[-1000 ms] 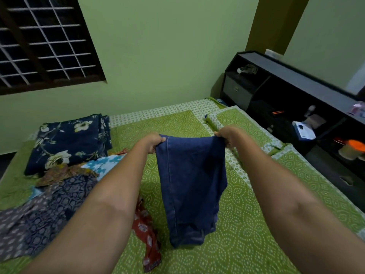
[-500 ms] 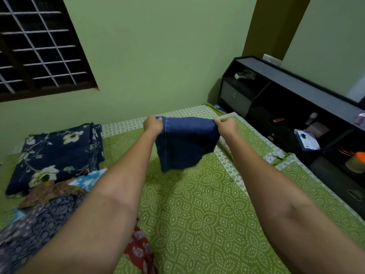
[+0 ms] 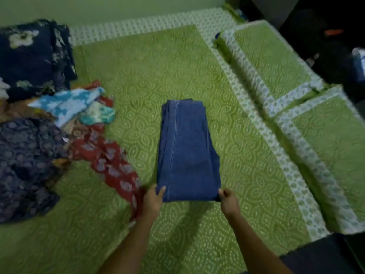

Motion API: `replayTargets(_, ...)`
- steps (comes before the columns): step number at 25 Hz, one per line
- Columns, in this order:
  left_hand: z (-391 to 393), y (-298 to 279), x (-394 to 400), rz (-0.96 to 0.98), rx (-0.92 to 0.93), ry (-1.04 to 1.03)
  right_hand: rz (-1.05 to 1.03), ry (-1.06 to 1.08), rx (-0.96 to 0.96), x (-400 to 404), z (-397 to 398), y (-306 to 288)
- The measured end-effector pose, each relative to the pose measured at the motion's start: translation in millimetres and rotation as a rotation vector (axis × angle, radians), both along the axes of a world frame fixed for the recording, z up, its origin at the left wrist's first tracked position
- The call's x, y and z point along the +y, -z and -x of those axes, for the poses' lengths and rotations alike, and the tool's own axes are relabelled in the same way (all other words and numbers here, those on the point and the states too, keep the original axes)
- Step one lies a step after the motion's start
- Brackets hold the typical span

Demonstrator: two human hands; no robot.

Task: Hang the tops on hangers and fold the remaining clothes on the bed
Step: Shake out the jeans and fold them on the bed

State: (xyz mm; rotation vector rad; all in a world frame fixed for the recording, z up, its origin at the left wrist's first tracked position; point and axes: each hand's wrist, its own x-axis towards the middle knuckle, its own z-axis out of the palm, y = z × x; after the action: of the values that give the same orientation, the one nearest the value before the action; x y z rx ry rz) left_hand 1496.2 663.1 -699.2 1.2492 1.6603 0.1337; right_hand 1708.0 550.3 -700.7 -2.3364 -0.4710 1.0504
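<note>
Jeans (image 3: 187,153) lie flat mid-bed (image 3: 246,224), already folded into a narrow strip, long axis running 12 to 6 o'clock, away from the person. Both hands sit at the near, 6 o'clock end: left hand (image 3: 153,201) pinches the near-left corner, thumb on top of the denim; right hand (image 3: 229,200) has its grip curled on the near-right corner. The rest of the strip lies toward 12 from both grips, each hand about equally near. Likely next fold takes the near end up toward 12. Pile of unfolded clothes (image 3: 51,139) sits at 9 o'clock, near but apart from the jeans.
</note>
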Motion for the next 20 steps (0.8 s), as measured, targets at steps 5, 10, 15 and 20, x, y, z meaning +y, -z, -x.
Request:
replayTargets(5,36,127,-67,0.132,0.099,0.146,0.126,0.014,0.126,-75,33,123)
replayTargets(10,35,142,-56,0.062,0.214,0.212,0.152,-0.137,-0.085,-58,29,127)
replayTargets(15,33,126,-14,-0.743,0.444,0.980,-0.033,-0.795,-0.786,-37,3,120)
replayTargets(20,-4,143,78,-1.103,0.720,1.638,0.068,-1.587,-1.052,26,-74,129)
